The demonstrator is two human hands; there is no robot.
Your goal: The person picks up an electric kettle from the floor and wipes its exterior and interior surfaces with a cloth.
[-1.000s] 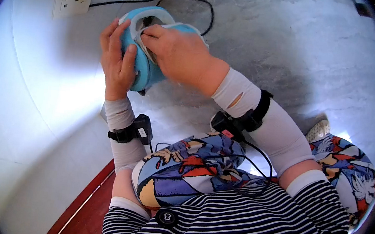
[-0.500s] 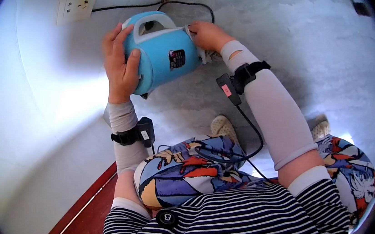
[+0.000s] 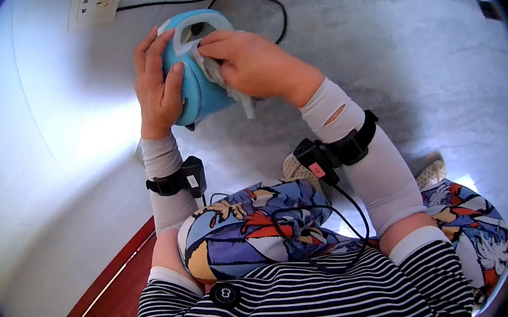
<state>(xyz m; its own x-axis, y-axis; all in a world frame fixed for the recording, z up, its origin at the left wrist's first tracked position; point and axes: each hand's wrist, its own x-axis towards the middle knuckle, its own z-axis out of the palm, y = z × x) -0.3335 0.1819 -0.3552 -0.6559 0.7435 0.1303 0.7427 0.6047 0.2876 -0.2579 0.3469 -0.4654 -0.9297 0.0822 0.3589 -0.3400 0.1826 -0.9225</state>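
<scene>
Left hand (image 3: 158, 96) holds the blue container (image 3: 191, 96) near the wall socket (image 3: 95, 4); the right hand's (image 3: 260, 66) grip pinches a pale cloth (image 3: 246, 103) against it, by the handle (image 3: 181, 36). Cloth's on the surface now; how much is finished, I can't tell!

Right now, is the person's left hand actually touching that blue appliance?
Touching. The head view shows the left hand against one end of the blue appliance, its thumb and fingertips resting on the casing.
</scene>
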